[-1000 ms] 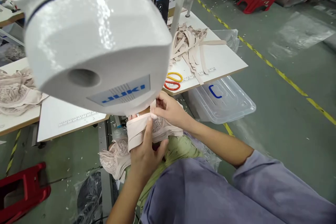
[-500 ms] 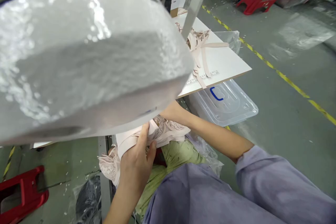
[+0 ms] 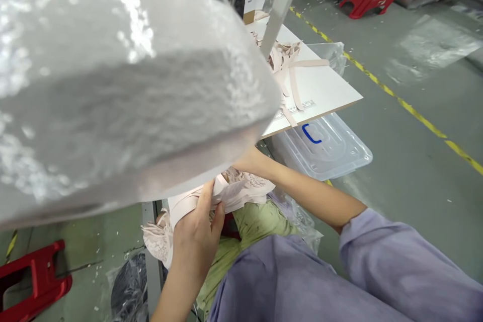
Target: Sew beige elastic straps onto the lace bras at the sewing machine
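Left hand pinches the pink lace garment under the sewing machine head — right hand hidden, grip untellable — so unseen fingers risk straying near the needle.

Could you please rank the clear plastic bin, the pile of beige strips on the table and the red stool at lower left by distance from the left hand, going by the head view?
From the left hand, which grips the beige lace garment:
1. Clear plastic bin, on the floor to the right, under the table edge.
2. Red stool, far left on the floor.
3. Pile of beige strips, up on the white table, beyond the bin.
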`<state>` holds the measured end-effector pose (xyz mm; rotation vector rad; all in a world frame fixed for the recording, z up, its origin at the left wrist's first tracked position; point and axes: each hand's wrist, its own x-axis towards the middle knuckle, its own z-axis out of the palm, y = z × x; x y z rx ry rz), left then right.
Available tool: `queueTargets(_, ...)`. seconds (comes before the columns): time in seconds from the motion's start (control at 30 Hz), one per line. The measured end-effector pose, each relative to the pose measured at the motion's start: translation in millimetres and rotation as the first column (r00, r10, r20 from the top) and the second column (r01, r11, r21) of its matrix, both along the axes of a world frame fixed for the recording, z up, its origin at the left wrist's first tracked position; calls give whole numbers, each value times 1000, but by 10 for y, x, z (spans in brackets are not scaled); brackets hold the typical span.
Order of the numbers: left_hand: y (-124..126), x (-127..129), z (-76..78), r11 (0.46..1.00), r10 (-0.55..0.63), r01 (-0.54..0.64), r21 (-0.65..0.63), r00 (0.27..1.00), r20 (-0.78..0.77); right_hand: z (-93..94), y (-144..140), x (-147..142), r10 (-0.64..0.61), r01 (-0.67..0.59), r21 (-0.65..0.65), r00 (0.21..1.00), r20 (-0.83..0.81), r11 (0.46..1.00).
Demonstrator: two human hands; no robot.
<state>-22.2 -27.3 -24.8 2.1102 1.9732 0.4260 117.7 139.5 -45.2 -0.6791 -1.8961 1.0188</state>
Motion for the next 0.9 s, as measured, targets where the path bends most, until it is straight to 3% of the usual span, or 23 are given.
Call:
queueTargets(0.37, 6, -17, -19, 1000, 11, -12, -22, 999, -30, -35, 8, -3, 7, -7, 7, 1000, 12, 1000)
queueTargets(0.57, -65, 29, 12, 996, 77, -79, -33, 996, -47, -101, 12, -43, -4, 3, -45, 999, -36, 999)
queueTargets(0.9, -87, 49, 4, 996, 88, -89, -20, 996, -34, -154, -151, 103, -149, 133, -121, 980, -135, 984)
